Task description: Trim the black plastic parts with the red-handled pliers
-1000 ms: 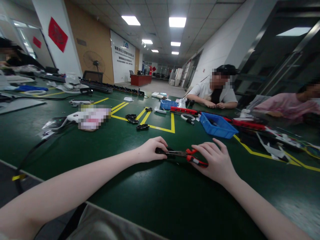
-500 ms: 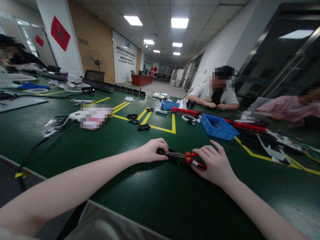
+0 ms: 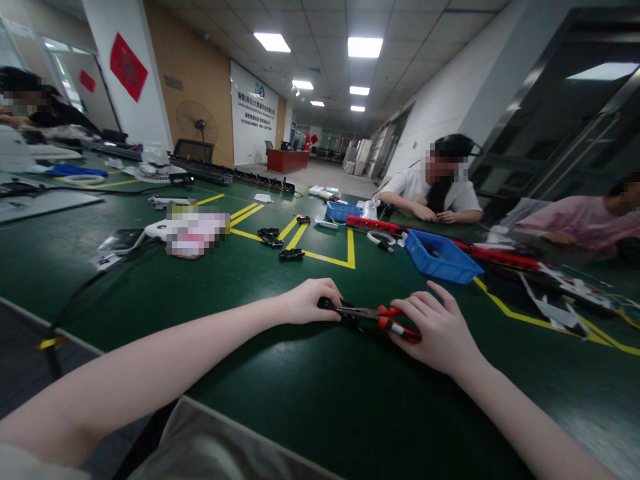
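Low over the green table, my left hand (image 3: 311, 302) is closed on a small black plastic part (image 3: 327, 303), its fingers covering some of it. My right hand (image 3: 437, 327) wraps round the red and black handles of long-nose pliers (image 3: 370, 313), index finger raised off the grip. The pliers' narrow jaws point left and meet the black part beside my left fingertips. Whether the tips pinch it or only touch it, I cannot tell. Beyond my hands lie several similar black parts (image 3: 291, 255) near yellow tape lines.
A blue bin (image 3: 443, 257) stands right of centre, a smaller blue bin (image 3: 343, 211) behind it. Red rails (image 3: 375, 225) run along the right. Left are a phone (image 3: 193, 233) and black cable (image 3: 75, 290). A person in white (image 3: 440, 187) sits opposite, another in pink (image 3: 580, 217) at right.
The whole view has shifted slightly, so everything sits a little further right. Both hands keep their hold, with the pliers still against the black part.
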`<state>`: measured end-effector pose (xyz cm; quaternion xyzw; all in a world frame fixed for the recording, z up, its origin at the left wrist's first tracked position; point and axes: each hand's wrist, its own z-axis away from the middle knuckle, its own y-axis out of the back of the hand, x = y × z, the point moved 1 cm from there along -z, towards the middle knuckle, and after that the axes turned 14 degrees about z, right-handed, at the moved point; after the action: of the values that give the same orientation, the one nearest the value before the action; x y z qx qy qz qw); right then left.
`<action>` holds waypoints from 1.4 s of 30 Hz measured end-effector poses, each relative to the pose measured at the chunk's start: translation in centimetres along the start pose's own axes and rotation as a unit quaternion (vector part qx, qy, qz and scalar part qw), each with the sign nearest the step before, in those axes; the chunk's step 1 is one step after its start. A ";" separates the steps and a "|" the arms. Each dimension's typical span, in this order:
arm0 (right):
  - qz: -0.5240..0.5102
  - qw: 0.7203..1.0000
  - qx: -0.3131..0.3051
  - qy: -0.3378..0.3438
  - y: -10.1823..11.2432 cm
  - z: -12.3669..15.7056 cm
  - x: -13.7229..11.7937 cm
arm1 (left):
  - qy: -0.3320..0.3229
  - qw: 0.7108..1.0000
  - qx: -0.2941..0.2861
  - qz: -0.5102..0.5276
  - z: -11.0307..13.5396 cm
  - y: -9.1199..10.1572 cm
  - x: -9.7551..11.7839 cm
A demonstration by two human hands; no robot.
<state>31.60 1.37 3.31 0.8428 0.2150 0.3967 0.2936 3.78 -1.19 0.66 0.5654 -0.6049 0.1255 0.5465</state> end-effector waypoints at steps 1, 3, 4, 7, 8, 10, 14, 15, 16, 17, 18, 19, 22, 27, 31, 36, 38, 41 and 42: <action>0.000 1.000 -0.001 0.000 0.0 0.0 0.0 | -0.002 1.000 0.000 -0.001 0.0 0.0 0.0; -0.001 1.000 -0.003 0.000 -0.1 0.0 0.0 | -0.004 1.000 0.000 -0.006 0.0 0.0 -0.1; -0.001 1.000 -0.003 0.000 -0.1 0.0 0.0 | -0.004 1.000 0.000 -0.010 0.0 0.0 -0.1; -0.001 1.000 0.001 -0.003 -0.1 0.0 -0.2 | 0.000 1.000 0.000 -0.020 0.0 -0.1 -0.1; 0.000 1.000 0.001 -0.005 -0.1 -0.1 -0.3 | -0.001 1.000 0.000 -0.024 0.1 -0.1 -0.2; 0.001 1.000 0.001 -0.007 -0.1 -0.1 -0.5 | -0.005 1.000 -0.001 -0.031 0.1 -0.1 -0.2; 0.000 1.000 0.001 -0.010 0.0 -0.2 -0.6 | -0.008 0.999 -0.006 -0.041 0.1 0.0 -0.1; -0.001 1.000 0.000 -0.009 0.0 -0.2 -0.6 | -0.008 0.999 -0.006 -0.041 0.1 0.0 -0.1; 0.000 1.000 -0.001 -0.007 0.0 -0.2 -0.6 | -0.006 0.999 -0.007 -0.040 0.1 0.0 -0.1; 0.000 1.000 -0.001 -0.005 0.0 -0.2 -0.5 | -0.005 0.999 -0.007 -0.039 0.1 0.0 0.0; 0.001 1.000 -0.001 -0.004 0.0 -0.2 -0.5 | -0.003 0.999 -0.007 -0.039 0.1 0.0 0.0; 0.002 1.000 0.000 -0.002 0.0 -0.2 -0.4 | -0.002 0.999 -0.007 -0.039 0.1 0.0 0.0; 0.006 1.000 0.002 -0.003 -0.1 -0.1 -0.2 | -0.002 0.999 -0.009 -0.042 0.2 0.0 0.1; 0.004 1.000 0.001 -0.001 -0.1 0.0 -0.3 | -0.001 0.998 -0.013 -0.054 0.3 -0.1 0.3; 0.004 1.000 -0.003 0.001 -0.1 -0.2 -0.6 | 0.007 0.998 -0.010 -0.065 0.3 -0.1 0.5; 0.010 1.000 0.001 -0.007 0.1 -0.1 -0.4 | 0.010 0.997 -0.012 -0.072 0.3 -0.1 0.8; 0.014 1.000 0.004 -0.007 0.2 0.0 -0.2 | 0.012 0.997 -0.009 -0.080 0.3 -0.1 0.8; 0.019 1.000 0.008 -0.003 0.2 0.1 0.0 | 0.011 0.995 -0.008 -0.095 0.4 -0.2 0.9; 0.020 1.000 0.009 -0.003 0.2 0.1 0.0 | 0.010 0.995 -0.008 -0.099 0.4 -0.2 1.0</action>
<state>31.69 1.16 3.41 0.8504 0.2009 0.3984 0.2788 4.00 -2.12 1.19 0.6167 -0.5414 0.0719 0.5669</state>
